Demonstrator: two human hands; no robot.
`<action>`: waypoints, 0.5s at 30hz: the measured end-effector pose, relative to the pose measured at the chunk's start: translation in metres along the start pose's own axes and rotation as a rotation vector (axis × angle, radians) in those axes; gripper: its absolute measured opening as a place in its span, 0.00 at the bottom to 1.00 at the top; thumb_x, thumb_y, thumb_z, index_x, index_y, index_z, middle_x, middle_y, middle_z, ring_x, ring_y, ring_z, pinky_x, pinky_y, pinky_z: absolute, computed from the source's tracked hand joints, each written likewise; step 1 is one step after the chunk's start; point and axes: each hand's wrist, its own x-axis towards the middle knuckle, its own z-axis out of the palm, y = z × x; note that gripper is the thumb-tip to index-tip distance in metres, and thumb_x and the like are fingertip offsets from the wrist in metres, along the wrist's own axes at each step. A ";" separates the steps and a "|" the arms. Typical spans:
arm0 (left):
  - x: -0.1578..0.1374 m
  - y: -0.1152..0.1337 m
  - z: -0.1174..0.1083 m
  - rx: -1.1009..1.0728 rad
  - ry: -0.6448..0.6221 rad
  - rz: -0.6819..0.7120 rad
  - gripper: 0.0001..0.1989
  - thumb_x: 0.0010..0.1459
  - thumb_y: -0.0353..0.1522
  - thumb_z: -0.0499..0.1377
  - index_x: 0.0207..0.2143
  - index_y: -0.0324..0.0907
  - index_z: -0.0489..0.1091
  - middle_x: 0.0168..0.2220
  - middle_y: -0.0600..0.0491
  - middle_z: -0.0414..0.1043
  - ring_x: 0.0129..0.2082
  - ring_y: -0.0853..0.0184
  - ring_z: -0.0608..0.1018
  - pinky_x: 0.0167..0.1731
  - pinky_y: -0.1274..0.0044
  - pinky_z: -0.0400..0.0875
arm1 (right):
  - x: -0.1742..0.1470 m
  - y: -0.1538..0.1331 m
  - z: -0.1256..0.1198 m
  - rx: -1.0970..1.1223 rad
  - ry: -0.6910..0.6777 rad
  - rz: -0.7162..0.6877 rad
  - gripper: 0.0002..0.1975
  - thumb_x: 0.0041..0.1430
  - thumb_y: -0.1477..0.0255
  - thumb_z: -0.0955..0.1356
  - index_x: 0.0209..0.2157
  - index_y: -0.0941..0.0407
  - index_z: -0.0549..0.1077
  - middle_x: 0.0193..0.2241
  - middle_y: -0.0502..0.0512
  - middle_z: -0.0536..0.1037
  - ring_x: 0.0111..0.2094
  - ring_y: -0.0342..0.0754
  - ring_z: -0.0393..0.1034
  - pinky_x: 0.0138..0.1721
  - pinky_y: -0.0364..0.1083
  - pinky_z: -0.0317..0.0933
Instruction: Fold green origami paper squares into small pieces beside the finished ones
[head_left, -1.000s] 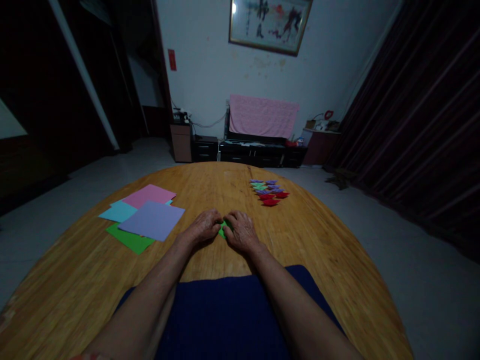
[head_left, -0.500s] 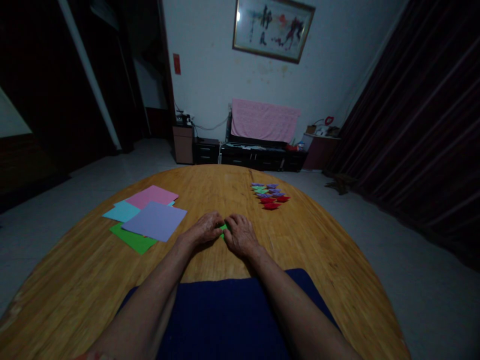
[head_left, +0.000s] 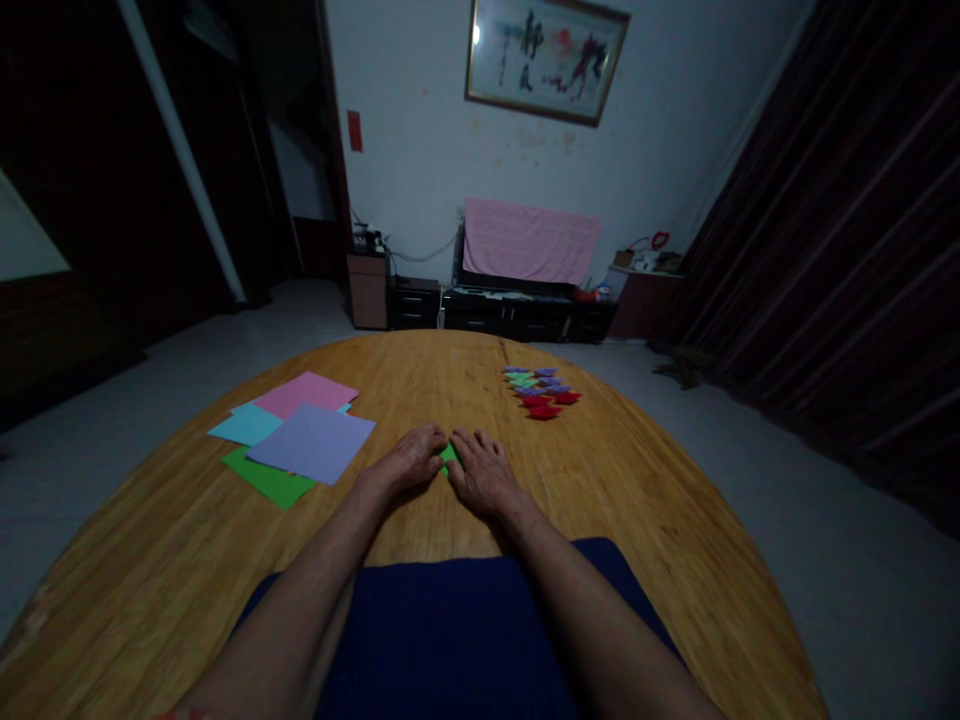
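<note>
A small folded piece of green paper (head_left: 448, 457) lies on the wooden table between my two hands, largely covered by them. My left hand (head_left: 414, 456) has its fingers curled, with thumb and fingertips closed at the paper's left edge. On the other side, my right hand (head_left: 484, 470) rests palm down, its fingers spread and lying over the right part of the paper. How the paper is folded beneath the fingers is hidden.
Loose square sheets overlap at the left: purple (head_left: 313, 443), pink (head_left: 307, 393), light blue (head_left: 247, 426) and green (head_left: 270, 480). Several small folded paper shapes, including a red one (head_left: 544, 412), stand in rows at the right. A dark blue cloth (head_left: 450, 630) lies at the near edge.
My right hand's fingers have spread slightly apart on the green paper. My left hand and the other papers stay much the same; the view shifts a little.
</note>
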 end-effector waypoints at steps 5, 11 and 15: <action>0.003 -0.007 0.013 0.056 0.139 0.002 0.13 0.56 0.25 0.54 0.42 0.37 0.74 0.50 0.44 0.72 0.51 0.61 0.72 0.55 0.69 0.65 | 0.015 0.002 -0.002 0.026 -0.057 0.021 0.28 0.67 0.59 0.55 0.66 0.53 0.55 0.67 0.57 0.54 0.67 0.63 0.43 0.60 0.70 0.40; 0.006 -0.008 0.020 0.095 0.224 -0.009 0.15 0.61 0.25 0.50 0.45 0.38 0.74 0.51 0.43 0.74 0.52 0.61 0.74 0.55 0.67 0.66 | 0.034 0.010 0.000 0.040 -0.062 -0.019 0.27 0.67 0.61 0.56 0.65 0.53 0.57 0.67 0.58 0.55 0.67 0.65 0.44 0.59 0.73 0.40; 0.009 -0.005 0.019 0.114 0.235 -0.055 0.16 0.61 0.24 0.50 0.44 0.39 0.75 0.51 0.44 0.74 0.51 0.61 0.74 0.55 0.66 0.66 | 0.045 0.014 0.002 0.046 -0.056 -0.026 0.26 0.67 0.61 0.56 0.64 0.52 0.59 0.66 0.58 0.55 0.66 0.66 0.46 0.59 0.74 0.40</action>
